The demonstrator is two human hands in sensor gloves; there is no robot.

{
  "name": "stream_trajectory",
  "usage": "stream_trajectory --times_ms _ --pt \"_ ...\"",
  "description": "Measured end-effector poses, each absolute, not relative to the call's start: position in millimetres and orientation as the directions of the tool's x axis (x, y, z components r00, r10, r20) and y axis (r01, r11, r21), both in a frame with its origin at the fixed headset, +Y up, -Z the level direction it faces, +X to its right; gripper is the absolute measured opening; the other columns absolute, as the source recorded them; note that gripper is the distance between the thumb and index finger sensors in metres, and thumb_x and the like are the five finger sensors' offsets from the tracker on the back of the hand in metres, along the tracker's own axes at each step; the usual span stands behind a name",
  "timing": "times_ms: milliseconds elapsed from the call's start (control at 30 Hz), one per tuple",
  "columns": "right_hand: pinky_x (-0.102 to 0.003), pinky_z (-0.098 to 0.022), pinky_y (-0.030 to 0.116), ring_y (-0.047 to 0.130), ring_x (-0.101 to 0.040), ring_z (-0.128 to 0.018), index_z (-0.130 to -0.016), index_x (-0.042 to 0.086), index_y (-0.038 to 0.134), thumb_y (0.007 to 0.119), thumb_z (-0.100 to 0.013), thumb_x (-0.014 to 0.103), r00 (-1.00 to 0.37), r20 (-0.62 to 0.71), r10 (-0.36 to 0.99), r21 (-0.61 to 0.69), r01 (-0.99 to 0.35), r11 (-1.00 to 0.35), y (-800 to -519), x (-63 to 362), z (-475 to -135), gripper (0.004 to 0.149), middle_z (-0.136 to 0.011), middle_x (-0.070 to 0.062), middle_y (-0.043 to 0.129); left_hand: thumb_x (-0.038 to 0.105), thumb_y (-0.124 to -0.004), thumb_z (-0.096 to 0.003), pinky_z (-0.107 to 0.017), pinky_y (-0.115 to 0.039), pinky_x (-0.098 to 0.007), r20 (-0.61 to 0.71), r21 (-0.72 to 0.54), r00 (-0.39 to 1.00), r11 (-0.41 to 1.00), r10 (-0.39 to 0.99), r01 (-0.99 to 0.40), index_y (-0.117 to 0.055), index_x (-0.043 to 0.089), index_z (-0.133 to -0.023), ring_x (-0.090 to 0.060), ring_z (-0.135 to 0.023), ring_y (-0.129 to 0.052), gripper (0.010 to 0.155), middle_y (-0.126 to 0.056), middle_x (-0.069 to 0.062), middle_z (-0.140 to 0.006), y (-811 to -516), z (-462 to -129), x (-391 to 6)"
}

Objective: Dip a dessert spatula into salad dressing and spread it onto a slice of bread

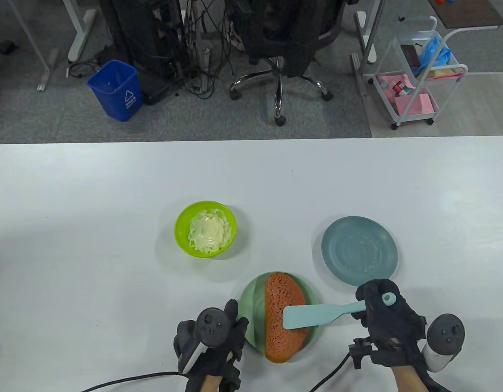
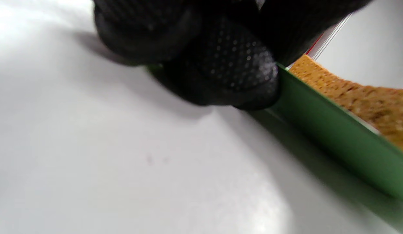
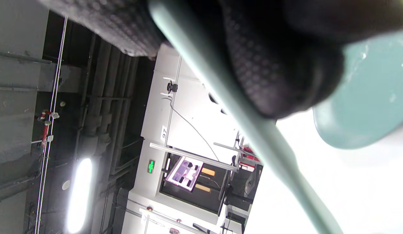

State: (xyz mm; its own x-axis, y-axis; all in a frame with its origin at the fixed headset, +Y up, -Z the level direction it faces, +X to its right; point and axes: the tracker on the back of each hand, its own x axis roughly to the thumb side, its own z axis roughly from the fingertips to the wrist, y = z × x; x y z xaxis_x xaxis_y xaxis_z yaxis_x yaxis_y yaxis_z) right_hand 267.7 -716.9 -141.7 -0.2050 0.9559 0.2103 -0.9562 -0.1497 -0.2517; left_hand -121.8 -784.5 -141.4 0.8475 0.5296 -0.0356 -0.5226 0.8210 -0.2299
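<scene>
A brown bread slice (image 1: 282,316) lies on a green plate (image 1: 251,302) near the table's front edge. My right hand (image 1: 384,316) grips the handle of a teal dessert spatula (image 1: 306,316); its flat blade lies across the bread. The handle crosses the right wrist view (image 3: 240,120). My left hand (image 1: 219,330) holds the plate's left rim; in the left wrist view its fingertips (image 2: 227,65) touch the green rim (image 2: 334,133) beside the bread (image 2: 367,100). A lime green bowl (image 1: 182,232) of pale salad dressing (image 1: 208,233) stands to the upper left.
An empty blue-grey plate (image 1: 359,250) sits right of the bread plate, just above my right hand; it also shows in the right wrist view (image 3: 367,107). Glove cables trail off the front edge. Beyond the table's far edge are a chair, a blue bin and a cart.
</scene>
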Motion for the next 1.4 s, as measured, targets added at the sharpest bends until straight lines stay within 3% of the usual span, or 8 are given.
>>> stream_trajectory --times_ms 567,900,1167,1400 --pt "-0.036 -0.010 0.089 0.103 -0.038 -0.024 -0.076 0.010 0.076 0.079 -0.057 0.041 -0.175 0.206 0.963 -0.318 -0.942 -0.103 -717 290 -140 0.036 -0.064 -0.019 0.087 0.044 -0.081 -0.0586 -0.028 -0.094 -0.026 -0.039 -0.232 0.844 0.817 0.535 -0.528 -0.069 0.009 -0.105 -0.006 -0.032 -0.107 0.059 -0.101 0.009 -0.059 -785 -142 -123" --pt "-0.035 -0.011 0.092 0.105 -0.038 -0.025 -0.076 0.011 0.076 0.082 -0.056 0.042 0.011 0.202 0.979 -0.140 -0.989 0.040 -721 257 -136 0.037 -0.065 -0.020 0.086 0.044 -0.081 -0.0587 -0.028 -0.094 -0.026 -0.038 -0.232 0.844 0.817 0.535 -0.528 -0.069 0.009 -0.105 -0.007 -0.033 -0.107 0.059 -0.101 0.009 -0.060 -785 -142 -122" --pt "-0.035 -0.012 0.093 0.106 -0.037 -0.026 -0.076 0.011 0.076 0.082 -0.056 0.042 -0.068 0.197 0.978 -0.086 -0.995 -0.052 -724 234 -133 0.037 -0.066 -0.020 0.086 0.043 -0.081 -0.0590 -0.028 -0.094 -0.026 -0.037 -0.233 0.844 0.817 0.534 -0.527 -0.069 0.008 -0.105 -0.007 -0.033 -0.107 0.059 -0.101 0.009 -0.060 -784 -142 -122" --pt "-0.037 -0.011 0.090 0.103 -0.039 -0.025 -0.075 0.010 0.076 0.079 -0.057 0.041 -0.040 0.166 0.985 -0.094 -0.995 -0.025 -726 240 -136 0.036 -0.065 -0.021 0.086 0.043 -0.081 -0.0590 -0.028 -0.094 -0.026 -0.038 -0.236 0.843 0.815 0.537 -0.530 -0.069 0.009 -0.105 -0.007 -0.033 -0.107 0.059 -0.101 0.009 -0.060 -784 -142 -122"
